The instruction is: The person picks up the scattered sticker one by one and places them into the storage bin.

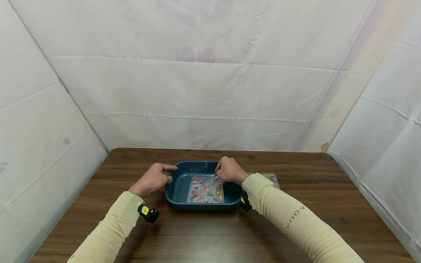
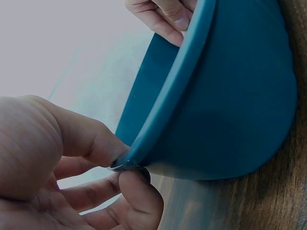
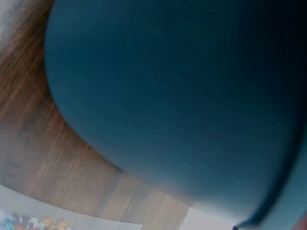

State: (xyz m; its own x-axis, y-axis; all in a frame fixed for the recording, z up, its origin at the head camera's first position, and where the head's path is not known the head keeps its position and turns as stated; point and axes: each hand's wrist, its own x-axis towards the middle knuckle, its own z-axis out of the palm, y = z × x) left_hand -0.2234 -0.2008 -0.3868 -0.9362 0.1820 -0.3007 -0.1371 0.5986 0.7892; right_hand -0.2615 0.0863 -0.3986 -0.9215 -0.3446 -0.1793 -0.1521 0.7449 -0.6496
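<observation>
The left hand (image 1: 153, 180) pinches the rim of a blue tub (image 1: 202, 206) at its left end, thumb over the edge and a finger beneath. The right hand (image 1: 230, 170) reaches over the right end, its curled fingertips at the upper right corner of a sticker sheet (image 1: 205, 192) inside the tub; whether they grip it I cannot tell. Bare tub floor shows left of the sheet, whose near edge lies close to the front wall. Wood of the table (image 1: 204, 237) runs around the tub, with a second sheet (image 1: 273, 178) just beyond its right end, partly behind the right sleeve (image 1: 289, 212). White cloth (image 1: 197, 91) stands past the far edge. Both forearms slant inward, the right wrist bent over the rim.
</observation>
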